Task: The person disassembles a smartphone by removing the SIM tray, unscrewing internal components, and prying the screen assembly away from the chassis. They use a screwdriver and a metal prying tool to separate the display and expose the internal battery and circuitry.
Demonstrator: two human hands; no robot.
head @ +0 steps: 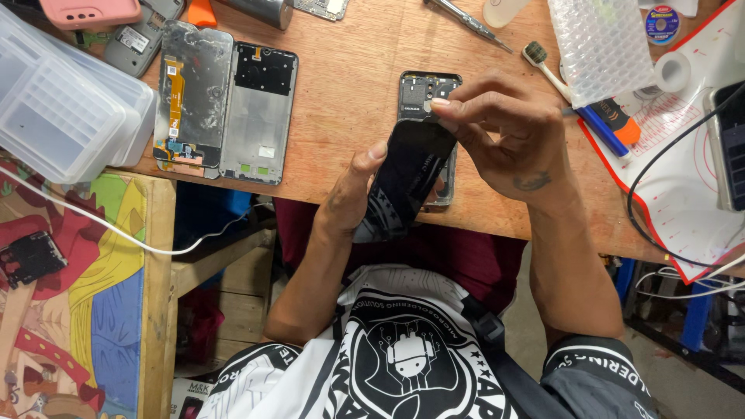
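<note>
warm brown wood makes up the bench (349, 93), seen from above with the person's lap below its front edge.

right fingers (450, 109) are pinched shut on the top edge of a glossy black phone panel (407, 174), thumb and forefinger meeting at its upper corner. the right hand (508, 136) arches over it. the left hand (353, 194) grips the same panel from the left side, thumb pressed against its edge and the palm under its lower end. the panel is tilted, lifted off the wood, partly covering a grey phone frame (427, 85) that lies flat on the bench just behind it.

left of the hands, well apart, lie two opened phone bodies side by side: one with an orange flex strip (190, 97), one a pale inner frame (260, 112). beyond them sits a stack of clear plastic boxes (66, 109), and a pink phone case (89, 12) at the top edge.

right of the hands, a toothbrush (543, 66), a blue and orange tool (609, 124), a sheet of bubble wrap (601, 43), a small round reel with a blue label (662, 23), and a white mat edged in red (683, 155) crossed by a black cable (660, 155).
</note>
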